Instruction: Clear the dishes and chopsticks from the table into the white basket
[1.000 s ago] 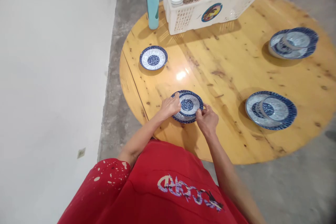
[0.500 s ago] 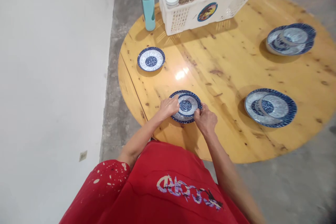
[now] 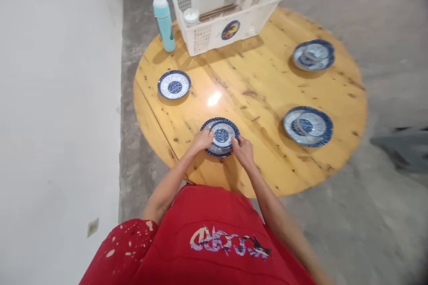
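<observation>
Red garment [image 3: 207, 236], printed lettering, nearest the camera, both bare forearms reaching out from it.
Left hand [image 3: 201, 140]: fingers curled on the left rim of a small blue-and-white plate [image 3: 221, 135], gripping it.
Right hand [image 3: 243, 151]: fingers closed on the same plate's near right rim.
Small plate: sits on a larger blue-rimmed plate [image 3: 216, 151], near edge of a round wooden table [image 3: 254, 98].
Right of these: plate set [image 3: 308, 126], smaller dish inside larger.
Left, further back: single small plate [image 3: 174, 84].
Far right: another stacked plate set [image 3: 313, 54].
Far edge: teal bottle [image 3: 164, 24], upright, just beside a white slatted basket [image 3: 227, 6] with a round sticker
</observation>
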The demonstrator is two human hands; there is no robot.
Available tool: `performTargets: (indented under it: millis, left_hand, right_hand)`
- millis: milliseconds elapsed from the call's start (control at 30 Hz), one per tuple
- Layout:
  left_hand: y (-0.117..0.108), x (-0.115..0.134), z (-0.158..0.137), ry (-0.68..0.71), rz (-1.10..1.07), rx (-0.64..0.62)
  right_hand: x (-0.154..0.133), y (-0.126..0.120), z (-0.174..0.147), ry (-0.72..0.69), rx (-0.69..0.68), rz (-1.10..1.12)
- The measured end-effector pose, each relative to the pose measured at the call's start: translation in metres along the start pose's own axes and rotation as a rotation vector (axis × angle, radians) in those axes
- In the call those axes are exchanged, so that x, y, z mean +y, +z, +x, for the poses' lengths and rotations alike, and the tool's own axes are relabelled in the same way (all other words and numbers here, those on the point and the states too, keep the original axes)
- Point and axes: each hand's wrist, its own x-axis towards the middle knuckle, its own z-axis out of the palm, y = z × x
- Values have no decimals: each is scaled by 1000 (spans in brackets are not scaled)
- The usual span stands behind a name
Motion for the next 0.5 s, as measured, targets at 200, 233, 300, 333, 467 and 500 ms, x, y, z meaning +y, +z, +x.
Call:
performTargets:
  millis: [200, 233, 300, 333, 467, 500]
  left_hand:
    - [-8, 12, -12, 46, 47, 41]
    - [-10, 15, -17, 76, 56, 40]
    - [-11, 22, -26, 144, 73, 34]
    - [-11, 25, -32, 177, 81, 27]
    - [4, 32, -53, 267, 107, -72]
    - [9, 32, -59, 276, 114, -103]
  right_hand:
    - [-12, -8, -12, 74, 103, 173]
    - [-12, -11, -19, 76, 130, 185]
    - [-10, -19, -37, 90, 186, 204]
    - [-8, -22, -48, 104, 213, 210]
    - [4, -30, -95, 184, 285, 242]
    - [8, -30, -106, 207, 286, 257]
